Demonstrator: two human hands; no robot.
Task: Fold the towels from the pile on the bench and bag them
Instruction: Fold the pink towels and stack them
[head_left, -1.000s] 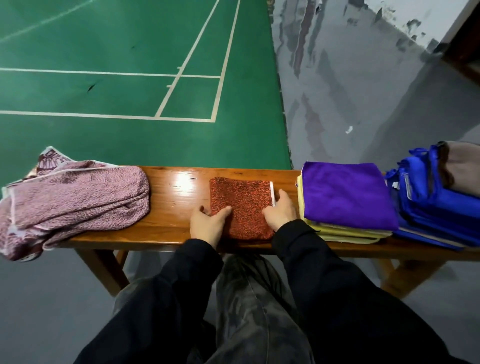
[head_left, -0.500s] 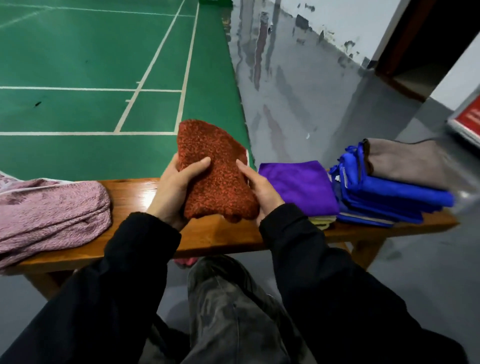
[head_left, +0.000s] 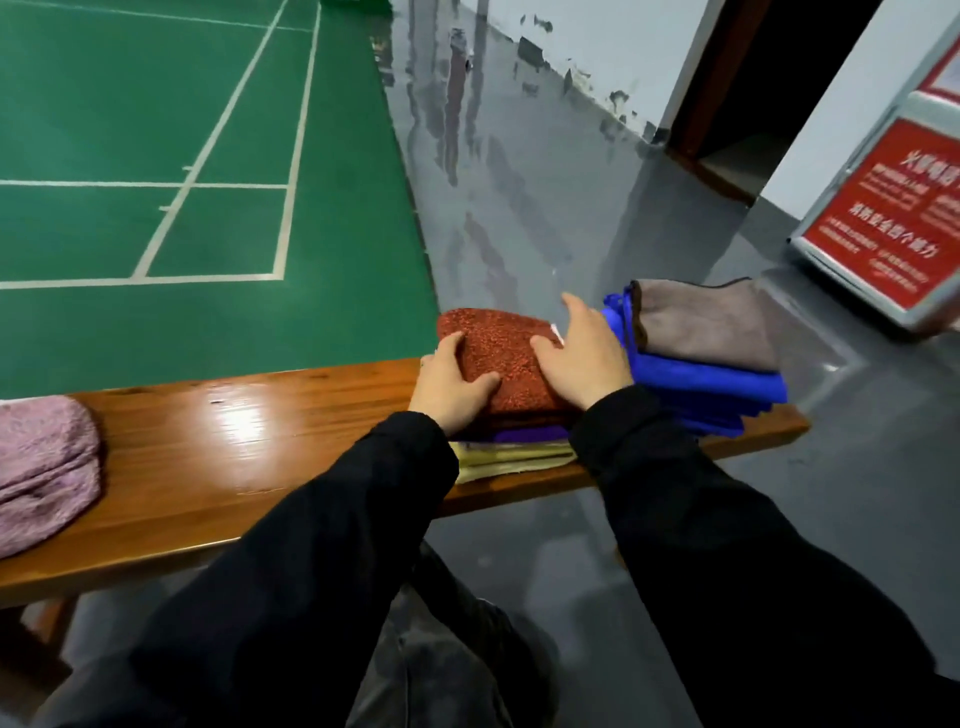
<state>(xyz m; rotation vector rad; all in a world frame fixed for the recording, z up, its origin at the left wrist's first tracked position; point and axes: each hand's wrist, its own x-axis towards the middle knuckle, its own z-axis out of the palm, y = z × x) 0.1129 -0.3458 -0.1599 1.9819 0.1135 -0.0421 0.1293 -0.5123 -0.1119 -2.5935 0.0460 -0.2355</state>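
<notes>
The folded rust-red towel (head_left: 498, 353) lies on top of the stack of folded towels, over a purple towel (head_left: 530, 434) and yellow ones (head_left: 509, 460), on the wooden bench (head_left: 249, 441). My left hand (head_left: 449, 387) grips the red towel's left near edge, thumb on top. My right hand (head_left: 582, 353) rests flat on its right side with fingers spread. To the right sits a second stack of blue towels (head_left: 706, 384) topped by a grey-brown towel (head_left: 706, 325). The pink unfolded pile (head_left: 44, 467) lies at the bench's left end.
A green court floor (head_left: 208, 156) with white lines lies beyond the bench. Grey floor lies to the right. A red sign board (head_left: 893, 223) in a metal frame stands at the far right, beside a dark doorway (head_left: 769, 88).
The red towel was lifted off the middle of the bench, carried right in both hands, and now lies on the purple and yellow stack. My view has turned to the right.
</notes>
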